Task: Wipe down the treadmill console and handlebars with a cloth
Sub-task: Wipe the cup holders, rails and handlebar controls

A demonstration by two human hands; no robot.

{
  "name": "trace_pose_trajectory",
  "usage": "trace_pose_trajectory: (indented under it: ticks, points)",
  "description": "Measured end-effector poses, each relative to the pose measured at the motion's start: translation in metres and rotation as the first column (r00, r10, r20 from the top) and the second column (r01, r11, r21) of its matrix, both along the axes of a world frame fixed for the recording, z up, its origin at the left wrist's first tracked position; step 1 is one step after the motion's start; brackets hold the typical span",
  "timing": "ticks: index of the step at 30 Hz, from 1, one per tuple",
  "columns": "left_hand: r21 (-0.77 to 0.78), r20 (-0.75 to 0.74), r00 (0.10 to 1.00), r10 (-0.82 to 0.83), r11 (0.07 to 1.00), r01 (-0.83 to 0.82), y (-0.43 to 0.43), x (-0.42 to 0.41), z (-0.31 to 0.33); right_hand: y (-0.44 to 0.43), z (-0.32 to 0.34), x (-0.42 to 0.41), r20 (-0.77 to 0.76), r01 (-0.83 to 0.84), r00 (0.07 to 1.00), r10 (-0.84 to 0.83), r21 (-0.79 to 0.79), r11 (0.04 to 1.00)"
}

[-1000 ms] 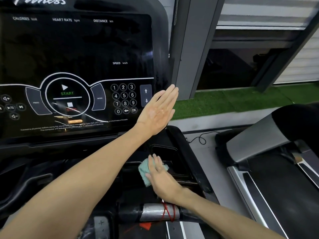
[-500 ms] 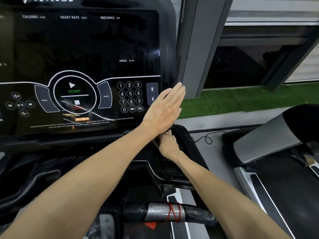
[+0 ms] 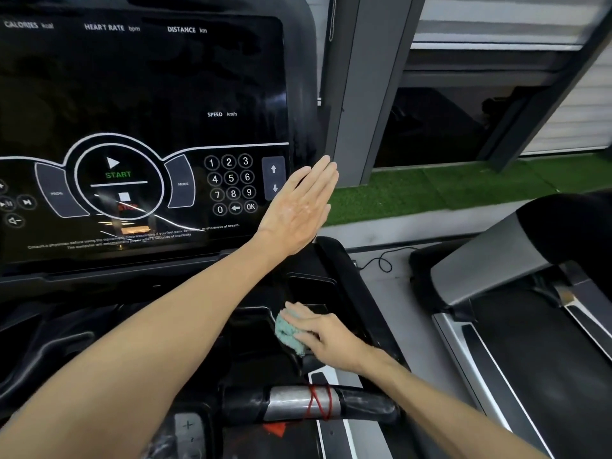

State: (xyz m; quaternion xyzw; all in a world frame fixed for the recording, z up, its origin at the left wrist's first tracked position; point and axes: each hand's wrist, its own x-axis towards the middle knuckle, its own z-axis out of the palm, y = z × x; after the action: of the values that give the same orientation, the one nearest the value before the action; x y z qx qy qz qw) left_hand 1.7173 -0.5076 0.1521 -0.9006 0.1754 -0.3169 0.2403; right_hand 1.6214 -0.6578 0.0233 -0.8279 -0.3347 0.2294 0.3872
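The black treadmill console (image 3: 142, 94) fills the upper left, with a START dial and a number keypad (image 3: 231, 185). My left hand (image 3: 298, 207) is flat with fingers extended beside the console's right edge, holding nothing. My right hand (image 3: 326, 332) presses a small teal cloth (image 3: 287, 332) onto the black tray (image 3: 318, 286) below the console's right side. Fingers cover most of the cloth. A black and silver handlebar (image 3: 291, 404) with red string wound on it runs across the bottom, nearer to me than the cloth.
A second treadmill (image 3: 516, 309) stands to the right across a grey floor strip with a black cable (image 3: 381, 260). A grey pillar (image 3: 361, 94) rises just behind the console's right edge. Green turf (image 3: 447, 190) lies beyond.
My right hand has drawn the cloth back toward me along the tray, from under my left hand to the tray's near part. My left hand stays flat by the console's edge.
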Motion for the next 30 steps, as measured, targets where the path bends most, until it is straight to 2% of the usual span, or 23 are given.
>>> trace_pose_trajectory:
  ticks: [3, 7, 9, 11, 13, 15, 17, 19, 20, 21, 22, 24, 26, 27, 28, 29, 30]
  points:
    - [0.012, 0.000, 1.000, 0.005, 1.000, -0.005, 0.001, 0.000, 0.001, -0.030, 0.002, 0.002, 0.087, -0.062, 0.994, 0.070, -0.089, 0.994]
    - [0.013, 0.005, 1.000, 0.001, 1.000, -0.001, 0.001, 0.000, 0.000, -0.083, -0.003, 0.009, 0.236, -0.038, 0.967, 0.098, -0.249, 0.968]
    - [0.012, 0.005, 1.000, -0.005, 1.000, 0.005, 0.001, 0.000, 0.000, -0.102, -0.005, 0.008, 0.324, -0.064, 0.924, 0.201, -0.389, 0.919]
    - [0.013, 0.006, 1.000, -0.007, 1.000, 0.007, 0.002, 0.000, -0.001, -0.112, -0.004, 0.003, 0.464, -0.036, 0.834, 0.297, -0.493, 0.869]
    - [0.010, 0.004, 1.000, -0.009, 1.000, 0.009, 0.003, 0.000, -0.001, -0.118, -0.001, -0.001, 0.516, -0.011, 0.783, 0.347, -0.546, 0.837]
    - [-0.001, -0.001, 1.000, -0.018, 1.000, 0.018, 0.003, 0.001, -0.001, -0.121, 0.006, -0.001, 0.538, -0.030, 0.773, 0.336, -0.499, 0.866]
    - [-0.015, -0.010, 1.000, -0.025, 1.000, 0.025, 0.002, 0.000, -0.001, -0.120, 0.015, -0.003, 0.417, -0.036, 0.886, 0.202, -0.372, 0.927]
    - [-0.020, -0.019, 0.999, -0.032, 0.999, 0.032, 0.002, 0.000, -0.001, -0.109, 0.024, -0.005, 0.296, 0.173, 0.945, -0.138, -0.093, 0.981]
    - [-0.020, -0.026, 0.999, -0.029, 0.999, 0.029, 0.002, -0.001, 0.000, -0.103, 0.030, -0.007, 0.157, 0.319, 0.934, -0.320, 0.032, 0.947]
    - [-0.025, -0.041, 0.999, -0.029, 0.999, 0.028, 0.003, -0.002, 0.002, -0.097, 0.035, -0.011, -0.055, 0.447, 0.894, -0.444, 0.137, 0.884]
    - [-0.037, -0.062, 0.997, -0.038, 0.999, 0.036, 0.004, -0.002, 0.003, -0.091, 0.040, -0.014, -0.280, 0.539, 0.835, -0.474, 0.242, 0.807]
    - [-0.093, -0.105, 0.990, -0.096, 0.992, 0.086, 0.006, -0.004, 0.007, -0.080, 0.052, -0.020, -0.621, 0.659, 0.705, -0.342, 0.395, 0.640]
    - [-0.231, -0.124, 0.965, -0.231, 0.952, 0.199, 0.005, -0.011, 0.010, -0.067, 0.063, -0.023, -0.783, 0.725, 0.606, -0.138, 0.472, 0.502]
    - [-0.347, -0.115, 0.939, -0.324, 0.899, 0.268, 0.003, -0.019, 0.013, -0.062, 0.069, -0.023, -0.820, 0.749, 0.568, -0.072, 0.478, 0.459]
    - [-0.510, -0.123, 0.897, -0.424, 0.803, 0.309, 0.000, -0.030, 0.016, -0.056, 0.075, -0.022, -0.841, 0.765, 0.541, -0.026, 0.479, 0.430]
    - [-0.681, -0.165, 0.843, -0.511, 0.678, 0.278, -0.003, -0.042, 0.021, -0.050, 0.083, -0.021, -0.850, 0.773, 0.528, 0.000, 0.480, 0.416]
    - [-0.804, -0.239, 0.786, -0.569, 0.570, 0.169, -0.004, -0.054, 0.025, -0.044, 0.092, -0.020, -0.854, 0.777, 0.520, 0.029, 0.486, 0.401]
